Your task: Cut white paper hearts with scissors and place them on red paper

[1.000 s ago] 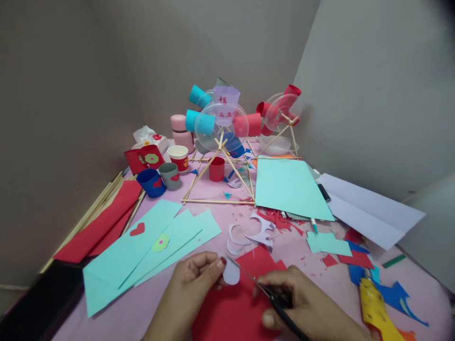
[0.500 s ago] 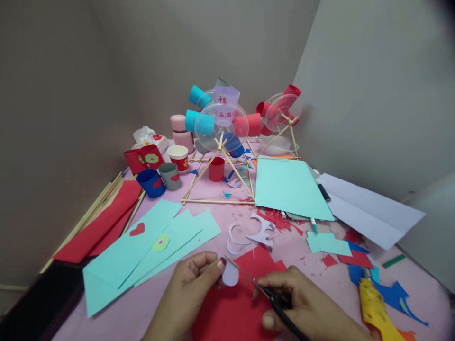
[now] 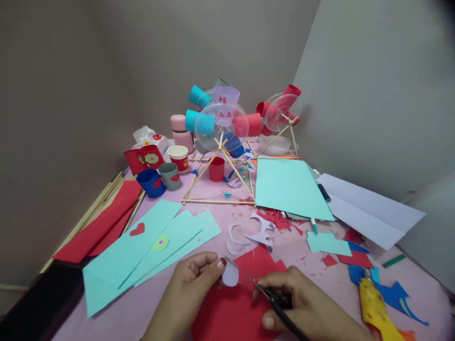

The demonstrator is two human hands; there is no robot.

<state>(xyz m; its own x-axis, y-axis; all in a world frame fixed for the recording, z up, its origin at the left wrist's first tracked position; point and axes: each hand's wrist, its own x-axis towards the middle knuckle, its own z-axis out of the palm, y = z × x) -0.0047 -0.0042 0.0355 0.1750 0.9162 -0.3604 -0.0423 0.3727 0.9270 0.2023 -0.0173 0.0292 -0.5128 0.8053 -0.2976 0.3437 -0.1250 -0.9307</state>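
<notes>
Between thumb and fingers, my left hand (image 3: 201, 277) pinches a small rounded piece of pale lilac paper (image 3: 231, 275). My right hand (image 3: 296, 296) is closed round the black handles of a pair of scissors (image 3: 275, 303). The thin blades point up and left, with their tips at the top edge of the lilac piece by my left thumb. Under both hands lies red paper (image 3: 227, 310). Curled lilac paper offcuts (image 3: 261, 229) sit just beyond it.
Mint-green paper strips (image 3: 117, 258) lie on the left, with paper cups (image 3: 169, 176) behind. A stick-framed wheel with coloured cups (image 3: 221, 137) stands at the centre back. Mint sheets (image 3: 289, 189), scraps and a yellow-handled tool (image 3: 373, 303) are on the right.
</notes>
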